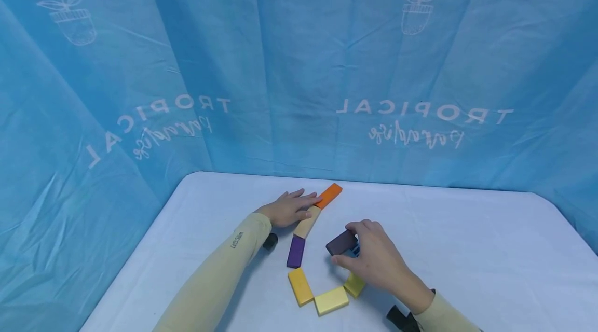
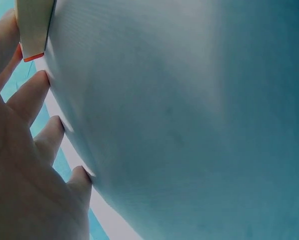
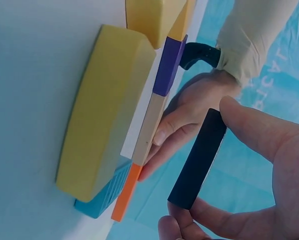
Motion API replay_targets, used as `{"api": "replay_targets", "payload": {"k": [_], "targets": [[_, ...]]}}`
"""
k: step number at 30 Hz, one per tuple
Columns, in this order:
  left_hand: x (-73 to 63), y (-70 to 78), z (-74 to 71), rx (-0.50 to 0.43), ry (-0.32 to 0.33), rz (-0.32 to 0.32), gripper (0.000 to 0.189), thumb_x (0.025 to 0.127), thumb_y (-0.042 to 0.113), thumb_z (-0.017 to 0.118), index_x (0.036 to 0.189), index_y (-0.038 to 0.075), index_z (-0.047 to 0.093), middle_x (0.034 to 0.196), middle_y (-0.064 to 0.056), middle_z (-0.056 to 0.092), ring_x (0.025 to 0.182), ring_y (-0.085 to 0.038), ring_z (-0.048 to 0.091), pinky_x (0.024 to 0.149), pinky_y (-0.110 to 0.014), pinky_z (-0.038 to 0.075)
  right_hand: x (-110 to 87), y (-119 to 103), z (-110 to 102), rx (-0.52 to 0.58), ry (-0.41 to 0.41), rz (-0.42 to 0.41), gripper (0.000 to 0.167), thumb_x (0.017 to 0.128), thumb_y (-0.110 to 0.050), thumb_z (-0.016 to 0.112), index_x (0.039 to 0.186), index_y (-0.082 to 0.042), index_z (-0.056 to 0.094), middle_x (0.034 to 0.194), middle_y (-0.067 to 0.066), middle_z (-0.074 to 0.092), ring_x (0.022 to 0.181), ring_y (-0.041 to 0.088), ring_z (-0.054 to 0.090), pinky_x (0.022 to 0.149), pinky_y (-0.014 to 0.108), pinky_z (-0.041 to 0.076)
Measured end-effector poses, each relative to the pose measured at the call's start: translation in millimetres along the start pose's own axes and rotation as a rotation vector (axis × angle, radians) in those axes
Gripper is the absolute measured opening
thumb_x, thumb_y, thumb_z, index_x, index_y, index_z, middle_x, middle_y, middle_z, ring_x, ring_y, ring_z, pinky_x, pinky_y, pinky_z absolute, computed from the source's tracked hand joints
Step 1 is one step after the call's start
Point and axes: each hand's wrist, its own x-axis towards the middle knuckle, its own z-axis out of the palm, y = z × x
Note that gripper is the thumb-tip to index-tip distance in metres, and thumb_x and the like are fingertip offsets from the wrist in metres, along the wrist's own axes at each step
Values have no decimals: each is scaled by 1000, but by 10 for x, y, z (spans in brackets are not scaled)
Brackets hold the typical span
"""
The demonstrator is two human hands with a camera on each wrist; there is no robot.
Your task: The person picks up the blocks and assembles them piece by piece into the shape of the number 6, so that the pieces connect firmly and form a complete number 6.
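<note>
Between thumb and fingertips, my right hand [image 1: 376, 259] pinches a dark rectangular block [image 1: 341, 243], which the right wrist view shows edge-on, nearly black. My left hand [image 1: 290, 209] lies with fingers extended beside the line of blocks, its fingertips at the orange block [image 1: 329, 195] and its thumb at the plain wooden block [image 1: 307, 222]. A purple block [image 1: 296, 251] follows, then an orange-yellow block [image 1: 300, 287], a pale yellow block [image 1: 331, 301] and a darker yellow block [image 1: 354, 285], forming a curve. A ridged blue block [image 3: 102, 197] is mostly hidden behind my right hand in the head view.
All blocks lie on a white-covered table [image 1: 467, 249]. Blue curtains [image 1: 299, 62] with mirrored lettering hang behind it and at the left. Black wrist-worn devices show under the left wrist [image 1: 270, 241] and beside the right wrist [image 1: 401, 318].
</note>
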Motion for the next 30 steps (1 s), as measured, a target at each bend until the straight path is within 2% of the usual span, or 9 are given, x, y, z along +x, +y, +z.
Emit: {"api": "replay_targets", "payload": {"k": [9,17,24,30], "targets": [[-2,-5,-8,9,6,6,56,108,44,40,160,27,29,166,4,23,155,-29,9,122,-56,5,93,-61,25,3,-11,-33,70,75,-51,86,122,-2,67,108,7,65,95,19,54,80,36,51],[-5,9,-28,11,6,19,56,108,43,40,160,25,29,166,2,23,154,-30,9,122,-57,5,166,-104,61,-27,-13,-49,68,75,-51,86,118,-1,68,101,8,65,88,20,55,77,37,49],[-8,26,-27,11,0,-2,56,108,42,41,160,26,29,166,3,24,154,-30,10,122,-57,6,222,-141,104,-71,-30,-51,70,74,-53,86,118,-1,69,101,9,66,89,21,54,78,39,49],[-6,21,-26,8,-3,9,56,108,42,41,160,27,29,166,3,24,154,-31,10,121,-58,6,266,-159,135,-96,-36,-55,71,73,-54,85,116,0,70,99,8,66,89,22,54,80,42,47]]}}
